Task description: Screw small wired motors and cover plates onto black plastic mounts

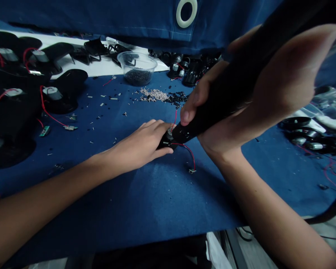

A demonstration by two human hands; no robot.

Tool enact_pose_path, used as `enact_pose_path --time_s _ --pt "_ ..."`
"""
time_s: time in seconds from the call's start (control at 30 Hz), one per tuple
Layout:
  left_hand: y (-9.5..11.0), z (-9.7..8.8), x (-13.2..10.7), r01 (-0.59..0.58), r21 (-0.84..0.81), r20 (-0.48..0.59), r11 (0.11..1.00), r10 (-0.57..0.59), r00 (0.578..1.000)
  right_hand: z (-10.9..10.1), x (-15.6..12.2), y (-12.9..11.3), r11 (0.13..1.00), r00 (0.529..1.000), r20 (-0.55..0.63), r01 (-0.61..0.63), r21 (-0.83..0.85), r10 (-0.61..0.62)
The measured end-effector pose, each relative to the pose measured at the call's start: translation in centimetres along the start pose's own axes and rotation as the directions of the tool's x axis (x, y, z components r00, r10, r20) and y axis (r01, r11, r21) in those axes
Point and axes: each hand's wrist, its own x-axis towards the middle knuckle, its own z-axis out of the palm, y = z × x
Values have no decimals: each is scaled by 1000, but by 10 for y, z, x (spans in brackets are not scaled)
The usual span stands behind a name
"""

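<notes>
A cup (137, 67) sits at the back edge of the mat (168, 194), behind a heap of screws (154, 95). Housings (64, 89) lie along the left side, others (310, 140) to the right, with a board (44, 131) just before the left ones. The left hand (134, 145) lies on a housing (165, 141), beneath a driver (226, 89) in the right hand (282, 82)

Left hand (140, 144) and right hand (280, 89) bare, slim-fingered; thumbnail (184, 117) on the right trimmed short. Left forearm (44, 190) and right forearm (271, 198) likewise bare, running out past the frame's lower corners, with no clothing in view.
</notes>
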Motion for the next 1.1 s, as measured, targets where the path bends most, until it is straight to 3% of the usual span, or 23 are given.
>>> enact_pose_path --time_s 0.1,0.27,0.57,0.77,0.9,1.0,1.1 --pt "1 0 1 15 -9 14 1000 -15 1000 5 -5 7 967 967 -92 245 78 -237" --pt "1 -1 1 20 -17 16 1000 -19 1000 4 -4 23 921 930 -16 367 128 -368" --pt "1 0 0 21 -13 13 1000 -21 1000 4 -4 18 943 943 -19 332 4 -332" --pt "2 1 0 15 -16 4 1000 -15 1000 8 -1 19 900 900 12 434 29 -435" --pt "2 0 0 6 -13 -4 1000 -6 1000 5 -1 18 937 938 18 348 -39 -347" --pt "3 -1 0 4 -12 2 1000 -4 1000 4 1 20 936 937 13 347 54 -348" --pt "5 -2 -2 12 -16 3 1000 -12 1000 2 8 21 924 934 -100 355 145 -343"
